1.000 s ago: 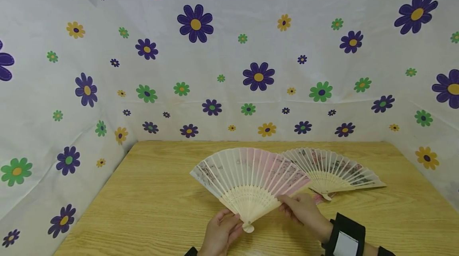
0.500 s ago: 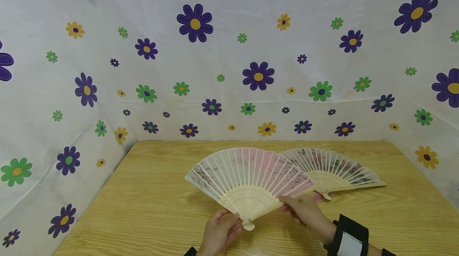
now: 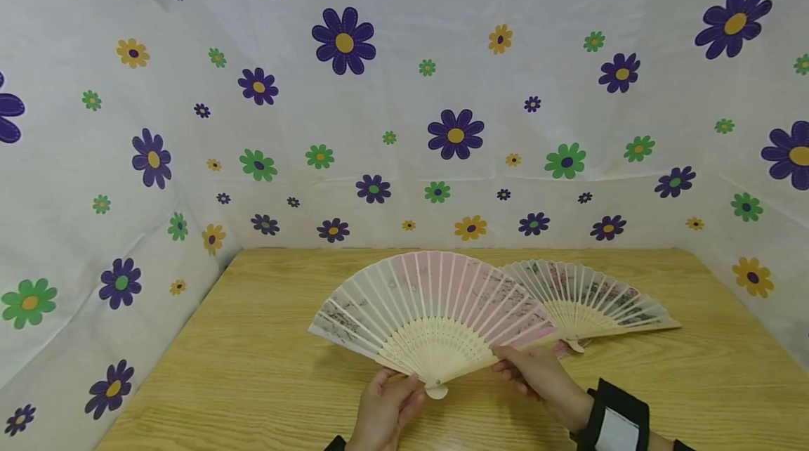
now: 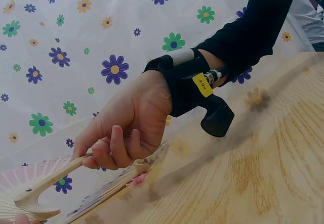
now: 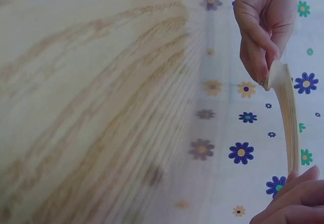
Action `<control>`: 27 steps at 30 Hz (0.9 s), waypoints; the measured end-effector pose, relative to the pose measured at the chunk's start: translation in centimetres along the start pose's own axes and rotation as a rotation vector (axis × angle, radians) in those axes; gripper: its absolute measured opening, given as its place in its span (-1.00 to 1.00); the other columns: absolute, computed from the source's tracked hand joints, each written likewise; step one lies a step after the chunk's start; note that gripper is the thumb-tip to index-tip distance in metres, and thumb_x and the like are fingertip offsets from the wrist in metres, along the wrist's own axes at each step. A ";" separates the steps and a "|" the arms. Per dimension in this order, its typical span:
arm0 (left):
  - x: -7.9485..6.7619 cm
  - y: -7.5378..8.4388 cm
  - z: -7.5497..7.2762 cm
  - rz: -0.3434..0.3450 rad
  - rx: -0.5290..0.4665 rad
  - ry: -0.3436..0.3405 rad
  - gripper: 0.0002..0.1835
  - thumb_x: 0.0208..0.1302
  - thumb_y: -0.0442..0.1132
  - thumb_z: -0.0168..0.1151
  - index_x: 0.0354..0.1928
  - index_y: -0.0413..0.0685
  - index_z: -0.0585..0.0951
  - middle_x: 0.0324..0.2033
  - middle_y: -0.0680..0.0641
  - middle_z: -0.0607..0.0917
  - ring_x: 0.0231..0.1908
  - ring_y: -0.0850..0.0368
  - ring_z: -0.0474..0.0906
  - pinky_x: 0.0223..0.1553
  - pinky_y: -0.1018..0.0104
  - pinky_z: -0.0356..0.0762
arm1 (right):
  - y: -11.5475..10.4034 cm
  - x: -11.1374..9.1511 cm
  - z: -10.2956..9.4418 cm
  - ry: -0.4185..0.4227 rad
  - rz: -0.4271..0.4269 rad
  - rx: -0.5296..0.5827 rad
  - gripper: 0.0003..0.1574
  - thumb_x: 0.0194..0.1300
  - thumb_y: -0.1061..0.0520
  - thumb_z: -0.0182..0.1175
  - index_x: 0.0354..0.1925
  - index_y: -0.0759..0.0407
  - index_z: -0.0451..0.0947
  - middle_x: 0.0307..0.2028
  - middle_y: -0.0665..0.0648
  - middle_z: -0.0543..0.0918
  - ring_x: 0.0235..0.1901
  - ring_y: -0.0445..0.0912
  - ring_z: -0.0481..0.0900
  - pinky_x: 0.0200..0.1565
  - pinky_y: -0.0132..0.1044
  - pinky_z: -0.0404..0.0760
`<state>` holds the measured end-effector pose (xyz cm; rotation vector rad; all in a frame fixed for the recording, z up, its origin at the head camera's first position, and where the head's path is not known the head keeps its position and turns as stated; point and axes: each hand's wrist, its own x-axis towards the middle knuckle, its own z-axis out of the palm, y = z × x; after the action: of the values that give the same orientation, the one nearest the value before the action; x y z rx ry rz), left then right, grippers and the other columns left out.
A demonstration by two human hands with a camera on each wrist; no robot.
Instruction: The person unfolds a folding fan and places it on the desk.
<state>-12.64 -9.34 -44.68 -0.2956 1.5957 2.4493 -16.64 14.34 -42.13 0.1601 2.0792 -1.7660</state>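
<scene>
A folding fan (image 3: 436, 342), white on the left and pink on the right with dark blossom branches, is spread wide above the table. My left hand (image 3: 385, 405) pinches it near the pivot, on the left guard stick. My right hand (image 3: 540, 374) grips the right guard stick between thumb and fingers. In the left wrist view, the right hand (image 4: 124, 125) holds the stick's edge with its other fingers curled. In the right wrist view, the left hand (image 5: 266, 29) pinches the pivot end. A second open fan (image 3: 590, 296) with dark and red flowers lies behind, partly covered.
Both fans are over a wood-grain table (image 3: 253, 353). A pink tassel (image 3: 562, 348) lies by the second fan's pivot. Flower-printed white cloth (image 3: 392, 93) walls the back and sides. A black wrist strap (image 3: 609, 412) sits on the right forearm.
The held fan has spread wider, its left edge swinging left and down. Its pivot has risen slightly, and my right wrist has shifted a little right. The second fan stays put.
</scene>
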 end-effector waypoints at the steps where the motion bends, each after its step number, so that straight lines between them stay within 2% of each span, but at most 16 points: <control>1: 0.0 0.0 0.0 -0.003 0.002 0.003 -0.74 0.31 -0.39 0.11 0.01 -0.25 0.41 -0.42 0.10 0.64 -0.39 0.36 0.61 -0.26 0.60 0.61 | 0.1 0.0 0.0 -0.008 0.002 0.018 -0.52 0.27 -0.18 0.14 -0.45 0.17 0.70 -0.69 -0.17 0.53 -0.77 -0.39 0.27 -0.70 -0.58 0.23; 6: -0.1 0.0 -0.2 -0.006 -0.003 0.020 -0.70 0.31 -0.39 0.10 0.06 -0.29 0.37 -0.42 0.11 0.63 -0.38 0.36 0.61 -0.25 0.60 0.61 | 0.5 0.0 0.1 -0.019 0.013 0.071 -0.56 0.27 -0.15 0.15 -0.42 0.17 0.70 -0.68 -0.17 0.55 -0.73 -0.39 0.28 -0.67 -0.60 0.23; 11: 0.0 0.0 -0.5 0.002 -0.014 0.034 -0.71 0.32 -0.39 0.09 0.05 -0.29 0.38 -0.42 0.12 0.61 -0.38 0.37 0.59 -0.24 0.60 0.61 | 0.9 0.2 0.7 0.030 0.052 0.060 -0.55 0.23 -0.19 0.18 -0.42 0.15 0.69 -0.69 -0.18 0.52 -0.72 -0.37 0.26 -0.67 -0.57 0.18; 14: 0.1 0.0 -0.6 0.009 -0.018 0.043 -0.74 0.32 -0.38 0.09 0.02 -0.26 0.40 -0.41 0.12 0.59 -0.38 0.37 0.58 -0.23 0.60 0.61 | 1.1 0.3 1.1 0.039 0.066 0.071 -0.55 0.21 -0.22 0.19 -0.42 0.13 0.68 -0.68 -0.17 0.51 -0.71 -0.37 0.25 -0.67 -0.57 0.18; 21: 0.0 0.1 -1.0 0.029 -0.052 0.064 -0.82 0.32 -0.36 0.10 -0.05 -0.11 0.45 -0.41 0.15 0.61 -0.38 0.38 0.59 -0.23 0.61 0.60 | 1.3 0.6 1.9 -0.003 0.062 0.174 -0.60 0.23 -0.19 0.19 -0.43 0.09 0.67 -0.67 -0.18 0.53 -0.71 -0.40 0.25 -0.67 -0.59 0.20; 27: 0.1 0.1 -1.5 0.049 -0.088 0.105 -0.86 0.32 -0.39 0.09 -0.12 -0.05 0.48 -0.44 0.15 0.61 -0.42 0.38 0.59 -0.26 0.61 0.61 | 1.2 0.7 2.9 0.010 0.065 0.212 -0.61 0.23 -0.18 0.20 -0.43 0.10 0.67 -0.67 -0.19 0.54 -0.71 -0.39 0.26 -0.67 -0.59 0.21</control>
<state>-12.69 -10.74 -45.18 -0.4097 1.5557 2.5857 -16.24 11.65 -43.80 0.2935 1.8681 -1.9460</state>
